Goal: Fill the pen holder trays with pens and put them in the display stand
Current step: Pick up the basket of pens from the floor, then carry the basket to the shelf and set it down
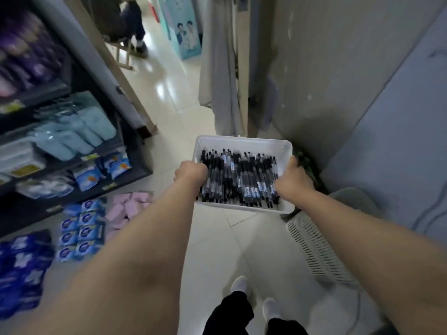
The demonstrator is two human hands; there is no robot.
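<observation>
Holding white tray [244, 142] of black pens [239, 177] above floor, left hand [191, 174] and right hand [294, 181] gripping opposite rims.

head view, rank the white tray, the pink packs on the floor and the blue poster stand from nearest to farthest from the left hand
1. white tray: the left hand grips its left edge, so they touch.
2. pink packs: on the floor, below and to the left of the hand.
3. blue poster stand: far down the aisle, at the top centre of the view.
</observation>
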